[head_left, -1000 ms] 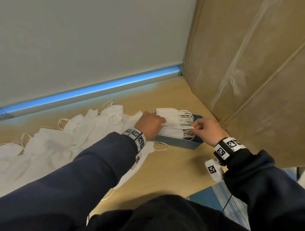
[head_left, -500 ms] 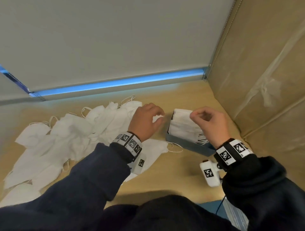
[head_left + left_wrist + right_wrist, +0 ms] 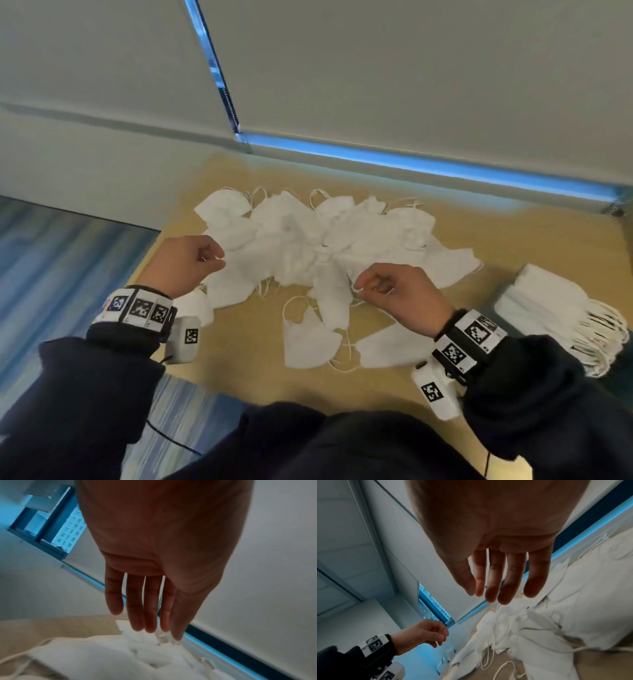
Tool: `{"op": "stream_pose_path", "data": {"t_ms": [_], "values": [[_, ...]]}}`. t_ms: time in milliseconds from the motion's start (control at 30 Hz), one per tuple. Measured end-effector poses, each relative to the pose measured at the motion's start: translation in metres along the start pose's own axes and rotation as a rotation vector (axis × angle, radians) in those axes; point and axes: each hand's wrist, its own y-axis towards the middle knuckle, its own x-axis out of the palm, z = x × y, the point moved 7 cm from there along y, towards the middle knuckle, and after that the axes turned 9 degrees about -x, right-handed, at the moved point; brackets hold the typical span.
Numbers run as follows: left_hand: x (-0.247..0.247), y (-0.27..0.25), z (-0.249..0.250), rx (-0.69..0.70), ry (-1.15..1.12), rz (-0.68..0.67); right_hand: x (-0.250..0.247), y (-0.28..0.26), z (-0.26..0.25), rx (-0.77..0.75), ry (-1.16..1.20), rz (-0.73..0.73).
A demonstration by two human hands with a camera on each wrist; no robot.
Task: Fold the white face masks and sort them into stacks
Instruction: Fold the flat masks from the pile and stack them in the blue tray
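While both hands hover empty over loose masks [image 3: 308,240] on tabletop [image 3: 239,383] | left hand [image 3: 185,263] and right hand [image 3: 404,298] apart, fingers relaxed, holding nothing | folded stack [image 3: 544,305] far right | tip: pinch one mask only, avoid tangled ear loops [image 3: 294,308]

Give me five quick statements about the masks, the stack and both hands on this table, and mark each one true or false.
1. The left hand grips a mask. False: it hangs over the loose pile of white face masks holding nothing.
2. The stack of folded masks lies to the right of the loose pile. True.
3. The right hand rests on the stack. False: it is above the loose pile, apart from the stack.
4. The stack's ear loops fan out on its near right side. True.
5. Only one mask is left unfolded. False: many lie in the loose pile on the wooden table.
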Motion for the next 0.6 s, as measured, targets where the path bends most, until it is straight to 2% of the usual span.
{"op": "stream_pose_path", "data": {"t_ms": [100, 233, 300, 400, 500, 600], "values": [[0.003, 0.012, -0.058, -0.087, 0.077, -0.048, 0.039, 0.037, -0.004, 0.025, -0.042, -0.104], [0.028, 0.03, -0.111, -0.157, 0.257, -0.188, 0.086, 0.08, -0.021, 0.002, -0.09, -0.171], [0.044, 0.037, -0.12, -0.12, 0.332, -0.24, 0.113, 0.099, -0.031, -0.017, -0.109, -0.213], [0.057, 0.045, -0.123, -0.063, 0.379, -0.233, 0.167, 0.123, -0.045, -0.068, -0.152, -0.347], [0.059, 0.051, -0.126, -0.061, 0.364, -0.207, 0.224, 0.143, -0.053, -0.174, -0.414, -0.528], [0.059, 0.054, -0.132, -0.065, 0.335, -0.229, 0.252, 0.162, -0.054, -0.238, -0.619, -0.557]]}}
